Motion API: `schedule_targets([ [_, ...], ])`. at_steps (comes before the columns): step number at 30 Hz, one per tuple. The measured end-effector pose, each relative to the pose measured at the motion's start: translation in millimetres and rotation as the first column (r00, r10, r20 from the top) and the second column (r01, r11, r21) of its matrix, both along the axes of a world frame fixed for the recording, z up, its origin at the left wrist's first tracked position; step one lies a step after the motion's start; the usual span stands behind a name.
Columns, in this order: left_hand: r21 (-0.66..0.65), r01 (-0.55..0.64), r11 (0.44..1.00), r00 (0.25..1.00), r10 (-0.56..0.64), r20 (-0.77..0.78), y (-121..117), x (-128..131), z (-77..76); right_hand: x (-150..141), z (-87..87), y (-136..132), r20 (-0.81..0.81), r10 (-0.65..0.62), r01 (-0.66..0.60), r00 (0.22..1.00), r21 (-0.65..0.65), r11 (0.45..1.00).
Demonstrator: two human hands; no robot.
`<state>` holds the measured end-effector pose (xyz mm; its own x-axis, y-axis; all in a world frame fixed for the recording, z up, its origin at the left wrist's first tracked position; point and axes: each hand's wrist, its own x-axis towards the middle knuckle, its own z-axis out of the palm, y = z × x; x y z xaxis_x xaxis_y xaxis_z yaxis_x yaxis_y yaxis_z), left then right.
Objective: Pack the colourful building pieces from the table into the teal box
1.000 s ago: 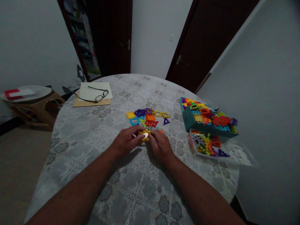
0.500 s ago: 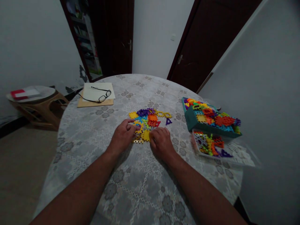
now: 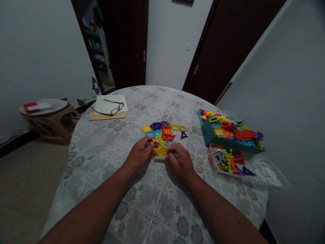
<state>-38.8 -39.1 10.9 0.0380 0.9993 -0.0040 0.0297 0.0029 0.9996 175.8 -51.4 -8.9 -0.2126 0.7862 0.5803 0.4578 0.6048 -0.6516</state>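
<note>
Between my two hands is a cluster of yellow interlocking toy pieces (image 3: 161, 150) with toothed edges, raised a little over the tablecloth. My left hand (image 3: 141, 151) grips its left side, thumb and fingers closed. On its right edge my right hand (image 3: 180, 158) pinches, fingers curled in. Just beyond lie loose pieces: an orange block (image 3: 167, 134), purple pieces (image 3: 159, 125), a yellow square (image 3: 146, 128), yellow frames (image 3: 178, 127) and a purple triangle (image 3: 184, 135). My fingers hide parts of the yellow cluster.
A teal box (image 3: 210, 134) full of colourful pieces stands at the right, with a clear plastic tub (image 3: 212, 162) of more pieces before it. Black glasses (image 3: 114, 111) rest on paper and a board (image 3: 108, 117) at the left. A stool (image 3: 48, 123) stands beyond.
The yellow pieces have come up off the table between my hands and shifted slightly toward me. My left fingers have closed on them. The whole view has tilted up a little.
</note>
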Motion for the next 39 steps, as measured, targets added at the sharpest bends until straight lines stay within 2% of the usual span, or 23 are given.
schedule_targets([
  [4, 0.116, 0.147, 0.982, 0.983, -0.131, -0.132, -6, 2, 1.3, -3, -0.3, 2, 0.000, 0.010, -0.010, 1.000, -0.023, 1.000],
  [7, 0.065, 0.223, 0.973, 0.972, -0.217, -0.084, -8, 4, 2.0, -4, -2.3, 4, 0.024, -0.006, 0.007, 1.000, -0.033, 0.999],
  [9, 0.058, 0.240, 0.969, 0.967, -0.234, -0.097, -8, 4, 1.9, -3, -2.3, 6, 0.033, -0.007, 0.008, 0.999, -0.040, 0.999],
  [11, 0.065, 0.223, 0.973, 0.969, -0.213, -0.127, -7, 4, 0.9, 1, -0.4, 8, 0.025, -0.023, 0.024, 0.999, -0.041, 0.999],
  [14, 0.015, 0.113, 0.993, 0.990, -0.112, -0.083, -3, 3, -1.4, 17, 4.4, 14, 0.039, -0.119, 0.119, 0.992, -0.016, 0.993],
  [18, -0.126, -0.042, 0.991, 0.997, 0.050, 0.062, 4, 1, -2.1, 46, 4.5, 21, 0.234, -0.204, 0.199, 0.950, 0.045, 0.979],
  [22, -0.220, -0.091, 0.971, 0.963, 0.142, 0.228, 5, 0, 1.5, 55, -3.1, 22, 0.424, -0.137, 0.141, 0.895, 0.022, 0.990],
  [25, -0.279, -0.071, 0.958, 0.938, 0.159, 0.308, 5, 0, 4.6, 53, -7.0, 22, 0.476, -0.084, 0.100, 0.875, -0.009, 0.995],
  [30, -0.324, -0.010, 0.946, 0.920, 0.136, 0.368, 4, -1, 5.8, 55, -12.0, 30, 0.440, -0.090, 0.114, 0.894, -0.029, 0.993],
  [35, -0.341, -0.005, 0.940, 0.918, 0.140, 0.370, 4, 0, 7.4, 59, -18.2, 36, 0.383, -0.132, 0.148, 0.914, -0.012, 0.989],
  [39, -0.350, -0.006, 0.937, 0.920, 0.142, 0.364, 5, 1, 8.2, 62, -19.1, 40, 0.227, -0.233, 0.253, 0.946, -0.064, 0.965],
])
